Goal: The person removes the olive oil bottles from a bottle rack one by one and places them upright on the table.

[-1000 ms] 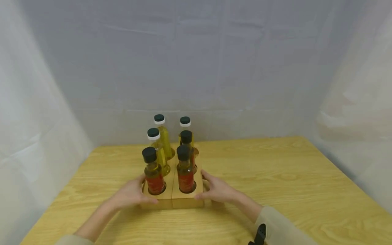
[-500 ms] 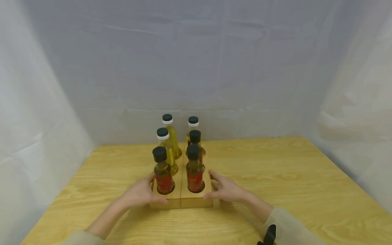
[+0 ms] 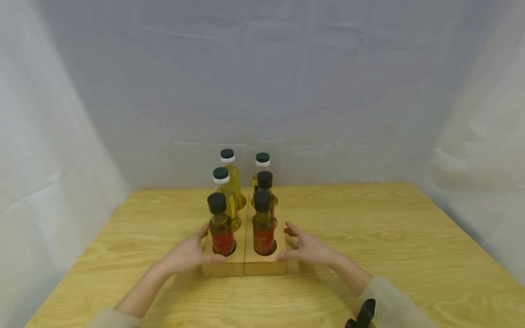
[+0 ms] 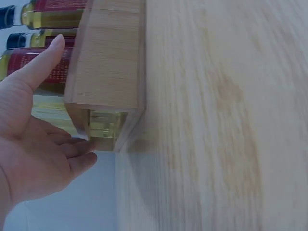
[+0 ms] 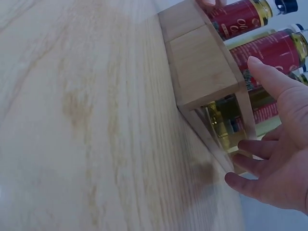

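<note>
Right now I have both hands at a wooden rack [image 3: 244, 266] of bottles that sits on the table [image 3: 410, 237], a little left of centre and towards the near edge. My left hand [image 3: 186, 256] lies against the rack's left side, the thumb laid over the front top corner and the fingers straight along the side wall; in the left wrist view that hand [image 4: 36, 144] is spread and relaxed, fingertips touching the open end of the rack [image 4: 106, 72]. My right hand [image 3: 309, 249] mirrors it at the right side, thumb at the top edge. From the right wrist view the fingers [image 5: 255, 147] are only loosely bent and sit at the rack's [image 5: 202, 67] side opening; whether they press it or stop just short I cannot tell. Neither hand is curled round anything.

Six bottles stand upright in the rack, in two rows. At the front are two red-labelled bottles with black caps, one on the left [image 3: 221, 225] and one on the right [image 3: 264, 223]. Behind them are yellow oil bottles [image 3: 229, 182], their dark caps ringed in white. A third black-capped bottle [image 3: 265, 182] stands in the right row. White sheeting [image 3: 262, 91] hangs behind and around the table.
</note>
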`<state>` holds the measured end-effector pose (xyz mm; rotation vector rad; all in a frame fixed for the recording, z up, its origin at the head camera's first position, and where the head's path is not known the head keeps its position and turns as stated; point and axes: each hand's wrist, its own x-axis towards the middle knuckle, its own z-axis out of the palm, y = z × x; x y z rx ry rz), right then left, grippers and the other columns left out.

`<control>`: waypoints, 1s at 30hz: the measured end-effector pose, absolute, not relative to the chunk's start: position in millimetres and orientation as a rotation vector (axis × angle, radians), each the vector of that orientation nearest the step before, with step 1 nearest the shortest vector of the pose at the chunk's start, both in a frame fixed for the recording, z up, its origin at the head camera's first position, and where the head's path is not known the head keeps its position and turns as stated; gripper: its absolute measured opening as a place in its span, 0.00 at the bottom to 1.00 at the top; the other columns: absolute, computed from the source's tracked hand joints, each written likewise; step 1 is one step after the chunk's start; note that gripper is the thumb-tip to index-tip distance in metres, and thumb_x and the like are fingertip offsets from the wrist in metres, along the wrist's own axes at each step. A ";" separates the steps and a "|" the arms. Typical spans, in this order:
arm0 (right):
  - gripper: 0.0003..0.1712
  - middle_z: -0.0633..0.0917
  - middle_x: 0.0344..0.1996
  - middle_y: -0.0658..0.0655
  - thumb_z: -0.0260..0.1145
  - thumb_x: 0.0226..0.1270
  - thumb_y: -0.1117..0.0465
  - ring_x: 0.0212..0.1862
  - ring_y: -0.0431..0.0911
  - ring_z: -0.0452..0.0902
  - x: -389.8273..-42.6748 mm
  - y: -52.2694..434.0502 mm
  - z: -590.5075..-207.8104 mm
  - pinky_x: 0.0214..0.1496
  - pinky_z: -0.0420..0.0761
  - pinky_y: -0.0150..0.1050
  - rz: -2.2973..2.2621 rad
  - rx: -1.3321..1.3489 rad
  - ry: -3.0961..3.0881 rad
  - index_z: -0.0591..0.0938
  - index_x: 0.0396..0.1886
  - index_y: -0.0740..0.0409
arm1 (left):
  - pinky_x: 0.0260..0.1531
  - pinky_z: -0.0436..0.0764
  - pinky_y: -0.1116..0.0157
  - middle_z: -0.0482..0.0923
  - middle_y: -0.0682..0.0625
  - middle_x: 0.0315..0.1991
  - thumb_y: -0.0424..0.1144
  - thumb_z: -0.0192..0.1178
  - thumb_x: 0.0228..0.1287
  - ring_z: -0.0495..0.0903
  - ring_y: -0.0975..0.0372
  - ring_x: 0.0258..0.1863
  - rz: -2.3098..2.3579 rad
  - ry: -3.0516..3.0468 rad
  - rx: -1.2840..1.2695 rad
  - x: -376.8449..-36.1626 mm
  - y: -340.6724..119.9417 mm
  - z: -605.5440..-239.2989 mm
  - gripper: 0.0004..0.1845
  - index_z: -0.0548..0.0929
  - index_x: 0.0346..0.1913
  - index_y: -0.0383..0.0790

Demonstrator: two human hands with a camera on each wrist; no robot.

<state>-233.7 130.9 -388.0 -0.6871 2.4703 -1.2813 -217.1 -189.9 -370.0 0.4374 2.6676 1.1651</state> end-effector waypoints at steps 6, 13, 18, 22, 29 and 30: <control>0.51 0.63 0.66 0.68 0.66 0.60 0.50 0.66 0.61 0.56 -233.8 136.8 -379.9 0.63 0.61 0.60 -1.402 -0.699 2.485 0.49 0.72 0.66 | 0.61 0.59 0.43 0.46 0.27 0.68 0.51 0.68 0.52 0.51 0.35 0.65 1.341 2.591 0.345 -210.1 -190.1 -358.5 0.56 0.43 0.70 0.24; 0.35 0.72 0.59 0.66 0.65 0.62 0.59 0.61 0.58 0.65 -234.7 133.4 -367.8 0.60 0.69 0.51 -1.650 -0.717 2.570 0.64 0.66 0.66 | 0.62 0.60 0.45 0.52 0.25 0.66 0.47 0.68 0.53 0.55 0.35 0.64 1.427 2.577 0.337 -204.1 -189.8 -362.7 0.51 0.50 0.69 0.24; 0.31 0.75 0.56 0.65 0.65 0.62 0.61 0.58 0.58 0.70 -229.3 125.4 -354.6 0.57 0.74 0.45 -1.755 -0.711 2.530 0.69 0.63 0.66 | 0.63 0.58 0.45 0.50 0.26 0.67 0.46 0.69 0.52 0.52 0.36 0.65 1.454 2.534 0.387 -202.8 -189.7 -370.7 0.51 0.50 0.69 0.25; 0.28 0.77 0.52 0.67 0.65 0.61 0.63 0.53 0.62 0.73 -226.0 115.7 -347.6 0.50 0.79 0.40 -1.787 -0.780 2.494 0.71 0.60 0.69 | 0.64 0.55 0.46 0.47 0.27 0.68 0.43 0.69 0.52 0.49 0.37 0.66 1.491 2.504 0.397 -202.8 -189.6 -371.5 0.51 0.48 0.69 0.23; 0.28 0.78 0.52 0.64 0.66 0.60 0.62 0.52 0.56 0.75 -224.2 101.0 -343.7 0.48 0.80 0.37 -1.760 -0.789 2.504 0.72 0.59 0.67 | 0.64 0.55 0.45 0.45 0.26 0.68 0.41 0.69 0.53 0.48 0.37 0.66 1.492 2.483 0.365 -203.4 -190.2 -372.7 0.51 0.46 0.69 0.23; 0.28 0.78 0.52 0.63 0.67 0.60 0.62 0.52 0.55 0.75 -224.4 99.4 -343.4 0.47 0.80 0.37 -1.759 -0.773 2.512 0.72 0.59 0.67 | 0.64 0.54 0.45 0.45 0.26 0.68 0.41 0.69 0.53 0.48 0.37 0.66 1.492 2.484 0.368 -204.0 -190.1 -373.2 0.51 0.46 0.69 0.23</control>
